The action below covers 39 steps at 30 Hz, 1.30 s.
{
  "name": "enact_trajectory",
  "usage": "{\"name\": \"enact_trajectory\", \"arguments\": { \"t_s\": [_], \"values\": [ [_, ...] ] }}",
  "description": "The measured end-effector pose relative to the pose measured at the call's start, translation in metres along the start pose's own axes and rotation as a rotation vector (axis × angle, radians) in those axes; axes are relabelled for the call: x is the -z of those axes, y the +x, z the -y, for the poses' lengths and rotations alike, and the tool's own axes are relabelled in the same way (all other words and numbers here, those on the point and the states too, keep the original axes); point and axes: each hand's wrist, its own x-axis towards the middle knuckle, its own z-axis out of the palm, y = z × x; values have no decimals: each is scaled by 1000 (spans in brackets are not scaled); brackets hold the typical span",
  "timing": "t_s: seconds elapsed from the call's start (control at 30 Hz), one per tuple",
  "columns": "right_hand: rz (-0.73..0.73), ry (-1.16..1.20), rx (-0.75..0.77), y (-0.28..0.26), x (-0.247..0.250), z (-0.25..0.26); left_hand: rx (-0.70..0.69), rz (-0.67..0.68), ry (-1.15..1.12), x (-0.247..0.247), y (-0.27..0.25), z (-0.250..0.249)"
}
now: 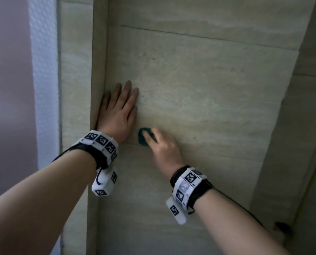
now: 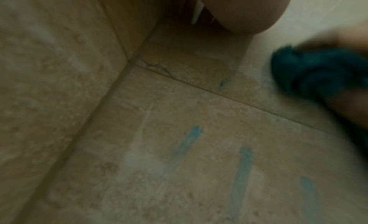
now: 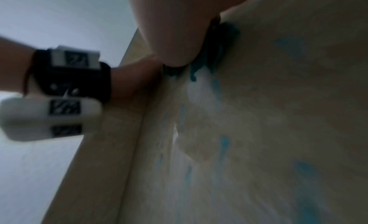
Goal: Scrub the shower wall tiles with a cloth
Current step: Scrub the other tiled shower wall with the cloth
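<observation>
Beige stone tiles (image 1: 199, 85) mid-scrub — the right hand (image 1: 162, 146) presses a dark green cloth (image 1: 143, 138) under curled fingers beside the flat, open-fingered left hand (image 1: 119, 109), while blue streaks (image 2: 242, 169) below remain to be wiped — seemingly much unfinished.

Matt beige stone-look wall tiles (image 1: 199, 85), faintly mottled, fuzzy dark teal cloth (image 1: 144, 137)

The beige stone-look wall tiles (image 1: 199, 85) are carrying blue streaks (image 2: 187, 142) below a grout line (image 2: 229, 96). A left hand (image 1: 119, 111) is lying flat against them; a dark teal cloth (image 1: 144, 137) is pressing on them just beside it.
</observation>
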Motion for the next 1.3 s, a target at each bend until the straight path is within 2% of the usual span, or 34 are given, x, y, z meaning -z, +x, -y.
{"name": "enact_trajectory", "arguments": {
  "t_s": [0.07, 0.13, 0.27, 0.37, 0.43, 0.57, 0.7, 0.77, 0.83, 0.9, 1.0, 1.13, 1.2, 1.23, 1.3],
  "values": [
    [97, 111, -20, -8, 8, 0, 1, 17, 3, 4, -2, -3],
    [46, 192, -108, 0, 22, -2, -18, 1, 17, 15, -3, -6],
    [-333, 207, -329, 31, 52, -21, -134, -218, 145, 47, -4, -1],
    [-628, 151, -486, 51, 72, -50, -76, -366, 125, 62, -6, 11],
    [-724, 90, -590, 61, 86, -71, -5, -426, 76, 65, -10, 23],
    [-802, -30, -742, 79, 112, -115, 193, -455, -177, 62, -22, 39],
    [-793, -33, -820, 107, 119, -127, 164, -496, -206, 59, -22, 41],
    [-772, -10, -795, 118, 113, -114, 146, -510, -187, 58, -21, 44],
    [-685, -10, -695, 130, 101, -91, 146, -521, -177, 57, -21, 45],
    [-558, -40, -545, 140, 79, -66, 155, -518, -173, 56, -20, 44],
    [-453, 14, -278, 140, 43, -28, 150, -524, -135, 55, -18, 46],
    [-231, -29, 48, 100, 16, -7, 147, -480, -93, 55, -18, 47],
    [-195, -91, 63, 86, 25, -20, 138, -466, -89, 56, -18, 47],
    [-227, -94, -1, 84, 34, -31, 135, -461, -87, 56, -18, 47],
    [-340, -64, -247, 93, 59, -53, 127, -464, -77, 55, -18, 49]
  ]
}}
